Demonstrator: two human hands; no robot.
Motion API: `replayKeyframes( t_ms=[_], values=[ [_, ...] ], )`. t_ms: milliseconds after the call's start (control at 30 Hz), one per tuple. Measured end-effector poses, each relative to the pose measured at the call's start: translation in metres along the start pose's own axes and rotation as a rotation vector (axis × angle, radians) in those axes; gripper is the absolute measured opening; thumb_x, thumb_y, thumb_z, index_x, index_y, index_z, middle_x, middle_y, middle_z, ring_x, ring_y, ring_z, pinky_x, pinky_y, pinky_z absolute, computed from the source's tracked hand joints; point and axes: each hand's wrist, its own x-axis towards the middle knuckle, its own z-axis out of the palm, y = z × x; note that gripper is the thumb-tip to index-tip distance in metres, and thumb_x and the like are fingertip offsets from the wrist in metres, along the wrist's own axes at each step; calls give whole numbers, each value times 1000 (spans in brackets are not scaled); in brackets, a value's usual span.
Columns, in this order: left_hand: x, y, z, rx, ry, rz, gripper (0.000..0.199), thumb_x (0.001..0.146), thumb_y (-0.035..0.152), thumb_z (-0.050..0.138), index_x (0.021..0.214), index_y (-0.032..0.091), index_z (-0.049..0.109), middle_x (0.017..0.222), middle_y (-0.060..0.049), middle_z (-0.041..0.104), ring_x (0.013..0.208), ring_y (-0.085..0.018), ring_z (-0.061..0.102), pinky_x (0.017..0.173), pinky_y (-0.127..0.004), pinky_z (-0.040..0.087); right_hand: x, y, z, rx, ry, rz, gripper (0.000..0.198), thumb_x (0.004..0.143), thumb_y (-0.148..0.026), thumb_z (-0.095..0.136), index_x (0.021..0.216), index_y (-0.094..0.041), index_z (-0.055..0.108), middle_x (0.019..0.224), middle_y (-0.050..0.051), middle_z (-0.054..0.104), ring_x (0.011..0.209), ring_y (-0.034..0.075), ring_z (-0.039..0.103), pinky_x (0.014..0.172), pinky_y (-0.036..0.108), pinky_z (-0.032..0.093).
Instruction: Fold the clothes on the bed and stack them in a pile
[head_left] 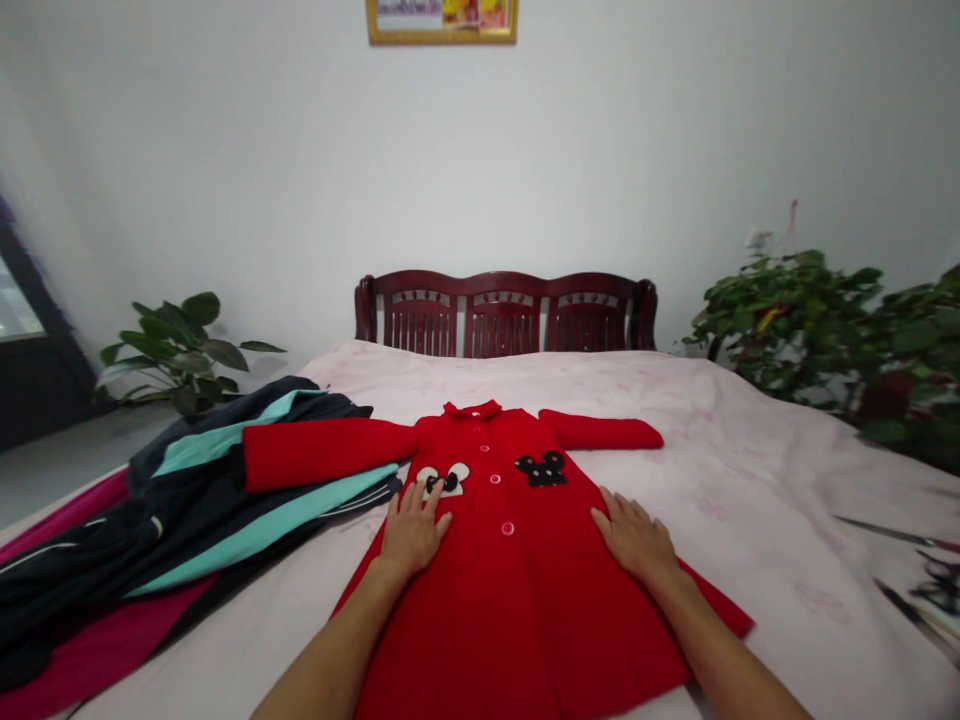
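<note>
A red buttoned coat (517, 620) lies front side up, its collar away from me and both sleeves stretched out sideways. On its chest are a white patch with a black bow and a black dotted patch (541, 469). My left hand (412, 530) rests flat on the coat's left side, fingers spread, just below the white patch. Over on the right side, my right hand (636, 532) lies flat with its fingers out, near the coat's edge. Neither hand grips anything. The left-lying sleeve (322, 450) covers part of a clothes pile.
A pile of dark, turquoise and magenta clothes (247, 530) lies at the left. Scissors or similar pointed metal tools (911, 610) lie at the right edge of the pink-white sheet (750, 480). Beyond are a wooden backrest (504, 315) and plants (810, 330) on both sides.
</note>
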Motion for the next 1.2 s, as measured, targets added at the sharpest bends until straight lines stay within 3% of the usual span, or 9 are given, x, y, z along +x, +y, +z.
replayKeyframes(
  t_ms=[233,367,500,600,767,967,1067,1200],
  values=[
    [-36,-18,-10,35,-30,-36,58,98,43,43,152,23,40,157,-16,39,145,-35,34,112,-52,31,-24,14,-2,-18,-5,49,66,99,-49,19,157,-17,25,161,11,32,145,31,32,113,56,30],
    [-50,-19,-16,38,5,-89,55,97,43,44,150,26,44,156,-16,41,136,-35,45,105,-48,39,-30,16,-2,-3,13,80,67,99,-49,20,156,-15,28,159,12,35,144,32,34,112,56,31],
    [-54,-18,-26,22,39,-244,53,97,41,43,145,18,49,133,-20,59,114,-34,59,91,-44,47,-33,13,-4,-23,51,77,63,100,-46,22,153,-15,35,156,12,40,141,30,39,111,52,34],
    [-52,-19,-29,-43,13,-326,53,98,41,40,142,12,47,117,-20,64,103,-31,64,83,-38,48,-36,11,-8,-45,95,60,57,101,-41,23,147,-15,44,149,14,49,134,29,47,106,47,40],
    [-37,-33,-37,-218,-76,-314,45,99,40,42,137,16,48,121,-17,64,103,-27,66,83,-34,48,-42,8,-21,-115,193,36,46,100,-33,28,122,-10,62,117,20,65,107,32,63,86,43,47],
    [0,-69,-63,-174,-28,-200,42,98,39,43,135,22,51,125,-16,62,108,-29,64,89,-37,47,-54,-3,-31,-3,54,40,43,101,-36,30,126,-14,57,117,17,63,103,27,66,80,36,48],
    [-4,-80,-58,-162,-54,-216,38,98,37,44,132,22,54,120,-15,64,105,-28,65,87,-36,47,-67,-10,-27,16,80,17,43,102,-34,26,130,-16,54,118,16,62,102,26,66,78,35,49],
    [-27,-82,-33,-104,-74,-273,41,101,34,35,135,18,51,116,-17,64,98,-28,67,80,-35,49,-75,-16,-23,36,95,59,44,102,-34,25,130,-16,54,118,15,61,99,26,67,76,36,49]
  ],
)
